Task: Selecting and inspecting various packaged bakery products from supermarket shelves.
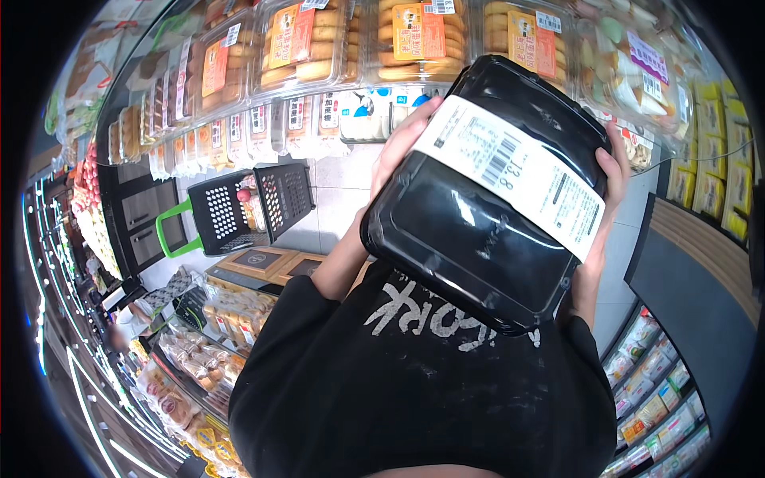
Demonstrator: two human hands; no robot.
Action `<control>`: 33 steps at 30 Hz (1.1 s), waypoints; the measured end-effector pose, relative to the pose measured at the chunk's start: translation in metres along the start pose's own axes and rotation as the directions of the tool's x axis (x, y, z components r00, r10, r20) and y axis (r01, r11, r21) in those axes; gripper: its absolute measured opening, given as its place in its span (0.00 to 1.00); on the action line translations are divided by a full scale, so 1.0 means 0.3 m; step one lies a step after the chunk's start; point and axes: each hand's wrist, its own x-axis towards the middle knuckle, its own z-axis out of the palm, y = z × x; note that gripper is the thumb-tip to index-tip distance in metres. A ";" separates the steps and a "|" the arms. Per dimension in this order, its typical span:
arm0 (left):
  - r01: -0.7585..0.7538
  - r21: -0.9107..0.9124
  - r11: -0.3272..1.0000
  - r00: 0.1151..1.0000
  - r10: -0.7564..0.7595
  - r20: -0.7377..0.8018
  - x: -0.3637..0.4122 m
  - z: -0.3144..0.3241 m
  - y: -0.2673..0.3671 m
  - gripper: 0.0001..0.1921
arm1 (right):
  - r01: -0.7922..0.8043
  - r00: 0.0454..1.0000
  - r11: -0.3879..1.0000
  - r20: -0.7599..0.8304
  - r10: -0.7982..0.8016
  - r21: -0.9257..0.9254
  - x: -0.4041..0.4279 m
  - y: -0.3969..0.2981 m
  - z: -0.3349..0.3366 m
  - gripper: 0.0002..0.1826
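Note:
A black plastic food tray is held up in front of my chest with its underside facing me. Around its middle runs a white paper band bearing print and a barcode. My left hand grips the tray's left edge, its fingers partly hidden behind it. On the opposite side my right hand clasps the edge near the end of the band. The contents of the tray are hidden from this side. Just beyond it, clear plastic boxes of small round cakes line a display shelf.
A black shopping basket cart with a green handle stands on the tiled floor to the left, with goods inside. Packaged baked goods fill a stand at lower left. Another person is farther off. Stocked shelves flank the right.

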 end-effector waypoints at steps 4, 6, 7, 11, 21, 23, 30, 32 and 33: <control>0.268 -0.051 0.962 0.954 -0.272 -0.122 -0.047 0.025 0.021 0.33 | -0.023 0.999 0.995 0.026 0.021 0.102 -0.007 0.026 0.014 0.46; 0.442 -0.251 0.861 0.852 -0.491 -0.184 -0.059 0.021 0.019 0.32 | -0.022 1.000 0.987 0.015 0.020 0.160 -0.025 0.048 0.029 0.47; 0.424 -0.159 0.891 0.886 -0.445 -0.129 -0.072 0.002 0.005 0.32 | -0.021 1.000 0.976 0.003 0.021 0.217 -0.033 0.061 0.035 0.48; 0.261 -0.013 0.965 0.962 -0.261 -0.076 -0.061 0.005 0.021 0.32 | -0.010 0.999 0.967 -0.027 0.018 0.253 -0.049 0.109 0.058 0.49; 0.409 -0.176 0.895 0.910 -0.414 0.007 -0.034 -0.031 -0.041 0.30 | 0.022 0.999 0.998 -0.037 -0.025 -0.066 -0.052 -0.078 -0.017 0.49; 0.494 -0.298 0.817 0.859 -0.511 0.025 -0.026 -0.040 -0.055 0.30 | 0.053 0.998 0.997 -0.030 -0.054 -0.057 -0.077 -0.087 -0.012 0.49; 0.316 -0.013 0.949 0.948 -0.316 -0.025 -0.028 -0.027 0.080 0.31 | -0.109 0.994 0.929 0.032 0.104 0.353 -0.062 0.101 0.057 0.45; -0.158 0.367 0.917 0.987 0.135 0.089 -0.023 0.017 0.210 0.30 | -0.344 0.932 0.610 0.178 0.317 0.714 -0.051 0.131 0.103 0.36; -0.328 0.489 0.809 0.943 0.309 0.122 -0.021 0.044 0.244 0.29 | -0.464 0.856 0.340 0.313 0.412 0.818 -0.028 0.109 0.130 0.33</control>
